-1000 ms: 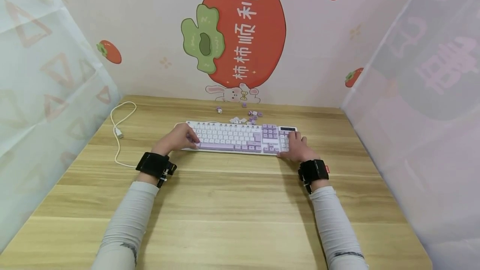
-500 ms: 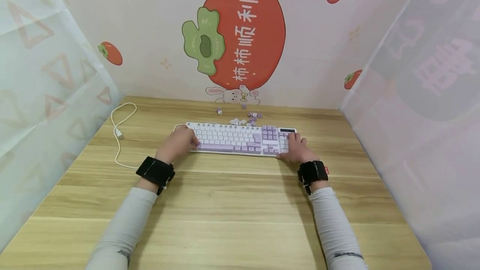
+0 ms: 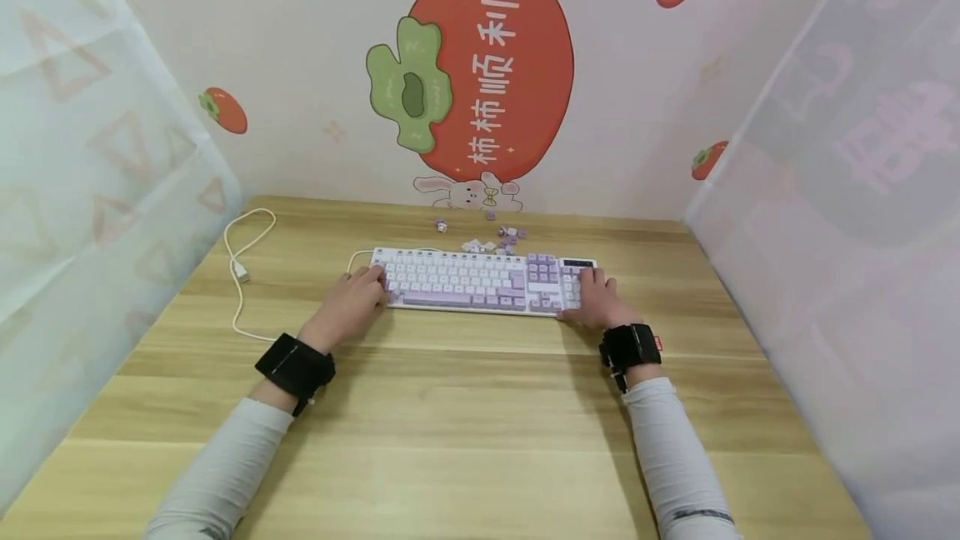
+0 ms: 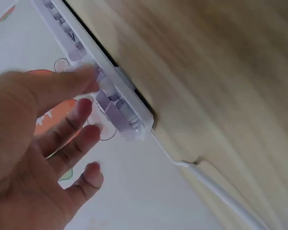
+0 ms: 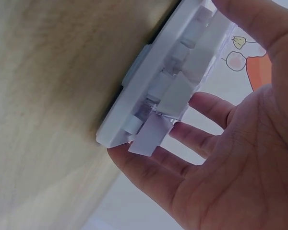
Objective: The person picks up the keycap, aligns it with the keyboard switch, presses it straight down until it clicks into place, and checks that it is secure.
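A white and purple keyboard [image 3: 450,280] lies across the table in the head view. My left hand [image 3: 348,307] is at its left end. Its thumb touches the front row of keys there, slightly blurred in the left wrist view, and the other fingers are loosely bent; the index finger is mostly hidden behind the thumb. At the opposite end, my right hand [image 3: 600,300] holds the keyboard around the number keys. In the right wrist view, the thumb lies on the front side and the fingers [image 5: 146,170] wrap about the end, one touching the casing's corner.
Several loose white and purple keycaps [image 3: 507,233] are scattered behind the keyboard, near the back wall. A white cable [image 3: 238,307] with a USB plug [image 3: 240,271] loops over the table's left side. Printed cloth walls [image 3: 630,107] enclose the table.
My left hand has shifted from a pinch-like pose over the keyboard's front left corner, with wrist and forearm moving left and toward me. The right hand stays in place.
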The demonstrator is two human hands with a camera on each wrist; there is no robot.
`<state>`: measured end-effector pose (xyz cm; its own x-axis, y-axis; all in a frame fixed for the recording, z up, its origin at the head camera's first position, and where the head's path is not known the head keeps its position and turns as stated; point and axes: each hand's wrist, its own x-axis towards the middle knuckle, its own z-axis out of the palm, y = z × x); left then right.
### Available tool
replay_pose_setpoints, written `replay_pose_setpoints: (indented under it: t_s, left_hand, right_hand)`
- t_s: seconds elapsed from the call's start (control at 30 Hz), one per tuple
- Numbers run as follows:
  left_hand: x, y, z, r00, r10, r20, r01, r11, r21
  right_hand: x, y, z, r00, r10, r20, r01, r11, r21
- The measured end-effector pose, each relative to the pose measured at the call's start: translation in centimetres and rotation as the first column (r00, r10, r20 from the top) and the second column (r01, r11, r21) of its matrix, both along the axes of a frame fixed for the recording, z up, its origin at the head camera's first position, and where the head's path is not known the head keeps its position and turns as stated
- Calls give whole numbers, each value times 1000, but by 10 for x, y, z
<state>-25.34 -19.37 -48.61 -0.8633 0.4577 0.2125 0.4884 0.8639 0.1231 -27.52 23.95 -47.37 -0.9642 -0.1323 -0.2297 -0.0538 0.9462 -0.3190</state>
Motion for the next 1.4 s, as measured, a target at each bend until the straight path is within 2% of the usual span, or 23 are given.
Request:
replay_pose_setpoints:
  t_s: [0.1, 0.23, 0.43, 0.53, 0.67, 0.87, 1.07, 1.23, 1.4]
  left_hand:
    - [0, 2, 0, 1000, 17, -3, -16, 999, 34]
    - [-3, 8, 3, 999, 36, -16, -35, 999, 40]
    - [-8, 14, 6, 998, 3, -67, -1, 999, 32]
    - [-8, 15, 6, 995, -12, -100, 12, 1000, -2]
    - [-8, 16, 6, 993, 5, -121, -11, 999, -47]
    - [-9, 22, 7, 997, 15, -77, -17, 1000, -19]
    - [-10, 23, 10, 998, 1, -68, 0, 1000, 12]
    - [-11, 22, 13, 1000, -16, 23, 15, 998, 58]
    - [-11, 17, 14, 993, -13, 118, -2, 993, 119]
  right_hand:
    - [0, 1, 0, 1000, 3, -13, -3, 1000, 7]
    - [-2, 2, -2, 1000, 2, -9, -2, 1000, 5]
    - [-4, 2, -4, 1000, 5, -24, -5, 1000, -1]
    - [-4, 1, -3, 1000, 3, -21, -3, 1000, 11]
    - [-3, 0, -1, 1000, 1, -20, -1, 1000, 14]
    - [-1, 0, 0, 1000, -6, -18, 6, 1000, 5]
    - [-3, 1, 0, 1000, 10, -12, -10, 1000, 12]
    - [-3, 2, 2, 1000, 18, -20, -18, 1000, 17]
    - [-2, 1, 2, 1000, 13, -9, -12, 1000, 18]
